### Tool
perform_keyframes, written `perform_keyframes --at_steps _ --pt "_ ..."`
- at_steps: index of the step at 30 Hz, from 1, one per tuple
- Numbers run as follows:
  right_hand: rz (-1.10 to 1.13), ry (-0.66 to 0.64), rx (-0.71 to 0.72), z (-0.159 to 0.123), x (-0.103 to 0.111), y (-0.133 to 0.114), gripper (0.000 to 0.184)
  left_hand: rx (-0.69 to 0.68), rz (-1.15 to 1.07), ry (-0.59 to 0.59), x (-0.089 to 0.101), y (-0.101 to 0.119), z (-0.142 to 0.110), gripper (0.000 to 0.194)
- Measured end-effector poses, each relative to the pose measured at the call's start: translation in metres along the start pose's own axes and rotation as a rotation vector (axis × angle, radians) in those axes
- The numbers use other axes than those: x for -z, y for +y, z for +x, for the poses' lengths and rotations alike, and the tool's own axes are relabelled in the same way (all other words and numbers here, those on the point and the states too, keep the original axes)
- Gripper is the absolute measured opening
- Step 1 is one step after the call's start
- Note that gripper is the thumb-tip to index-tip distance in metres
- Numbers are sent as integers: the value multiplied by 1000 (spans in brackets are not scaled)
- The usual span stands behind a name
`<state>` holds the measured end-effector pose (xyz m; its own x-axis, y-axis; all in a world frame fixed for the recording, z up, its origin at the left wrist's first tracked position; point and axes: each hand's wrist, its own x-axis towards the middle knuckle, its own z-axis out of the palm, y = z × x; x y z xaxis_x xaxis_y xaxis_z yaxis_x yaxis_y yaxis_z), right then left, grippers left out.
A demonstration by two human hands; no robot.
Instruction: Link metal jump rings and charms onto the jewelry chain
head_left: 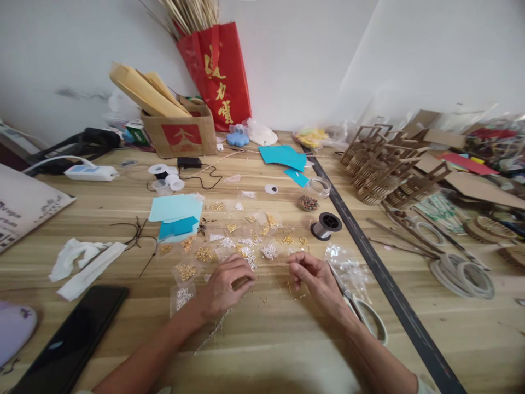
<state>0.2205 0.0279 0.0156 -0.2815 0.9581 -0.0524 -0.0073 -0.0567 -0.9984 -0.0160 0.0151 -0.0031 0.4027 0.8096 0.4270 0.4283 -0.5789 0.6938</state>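
Note:
My left hand is over the near edge of the bead bags, thumb and forefinger closed in a pinch. What they hold is too small to make out. A thin silvery beaded strand runs out beneath it toward me. To the right, my right hand also pinches, its fingertips turned toward the left hand; anything in them is too fine to name. Between and below the hands lie tiny gold beads. Small clear bags hold gold beads and silver beads. White-handled scissors lie beside my right wrist.
A spool of fine wire and a dish of dark beads stand beyond my right hand. Blue cards, a phone and white tissue lie left. Wooden baskets and coiled strips crowd the right.

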Motion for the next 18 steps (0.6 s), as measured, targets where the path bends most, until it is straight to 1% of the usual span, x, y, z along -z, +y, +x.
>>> perform_keyframes --at_steps 3,7,10,18 --pt "-10 -18 1 0 0 0 30 45 -15 44 7 -4 2 10" --pt "-4 0 20 0 0 1 27 130 -62 89 12 -7 4 10" --pt "11 4 21 0 -1 2 24 164 -78 86 14 -7 4 11" --pt "18 4 78 0 2 0 18 176 -69 36 16 -4 5 13"
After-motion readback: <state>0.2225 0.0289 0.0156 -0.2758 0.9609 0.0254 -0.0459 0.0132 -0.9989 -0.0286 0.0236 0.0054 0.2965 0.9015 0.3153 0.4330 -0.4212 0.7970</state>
